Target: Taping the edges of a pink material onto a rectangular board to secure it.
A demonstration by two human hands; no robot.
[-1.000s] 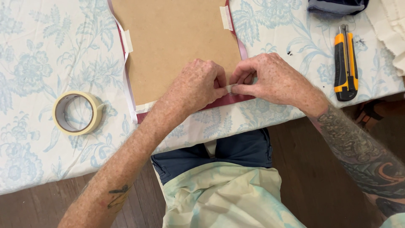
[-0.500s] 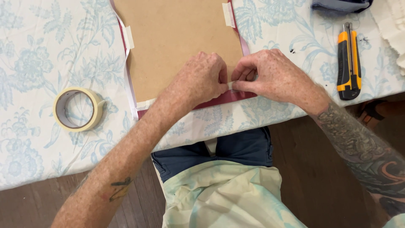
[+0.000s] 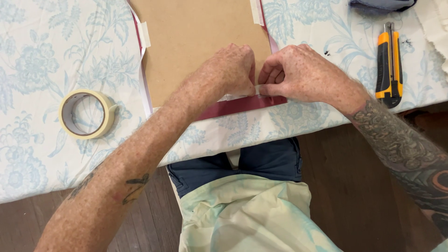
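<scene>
Not much has shifted since a second ago, both hands just slid a touch right along the bottom edge of the board and stayed pressed there. Going left to right: a cream roll of masking tape (image 3: 87, 114) sits on the pale blue floral tablecloth (image 3: 37, 56), well apart from the work. The flat brown backing board (image 3: 200, 42) lies on a dark red frame (image 3: 242, 105). The left hand (image 3: 228, 70) is curled, fingers pushing a cream tape strip (image 3: 240, 95) down at the board's lower edge. The right hand (image 3: 298, 74) pinches the strip's end, touching the left. A yellow and black utility knife (image 3: 389, 63) lies far right
</scene>
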